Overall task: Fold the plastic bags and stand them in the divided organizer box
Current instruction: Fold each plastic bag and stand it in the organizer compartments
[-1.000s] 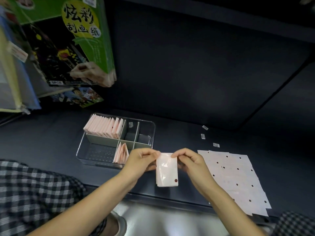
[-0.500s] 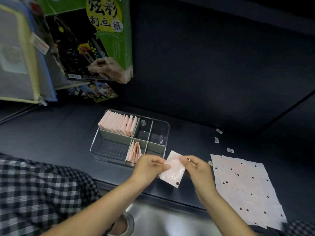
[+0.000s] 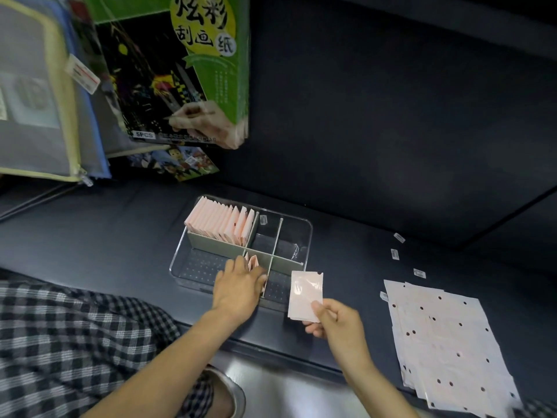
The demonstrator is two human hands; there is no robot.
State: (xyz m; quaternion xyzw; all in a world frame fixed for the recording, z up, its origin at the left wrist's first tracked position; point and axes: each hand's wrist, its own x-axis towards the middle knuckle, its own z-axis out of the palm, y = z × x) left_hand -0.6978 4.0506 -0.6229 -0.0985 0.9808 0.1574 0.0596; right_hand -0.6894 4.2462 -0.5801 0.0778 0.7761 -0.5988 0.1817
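Organizer box (image 3: pixel 303 236): I see it on the table (image 3: pixel 90 236), ahead of me, slightly left of centre.
Far-left compartment: a row of folded bags (image 3: pixel 221 223) stands in it.
Near compartment: a few folded bags (image 3: pixel 252 260) stand against the cross divider; my left hand (image 3: pixel 238 286) rests against them.
Folded bag (image 3: pixel 305 292): in my right hand (image 3: pixel 337 322), just right of the box's near corner.
Stack of flat bags (image 3: pixel 446 339): on the table, well right of the box.
Small labels (image 3: pixel 394 254): on the table between box and stack, further back.
Packages (image 3: pixel 180 70): behind the box, upper left.
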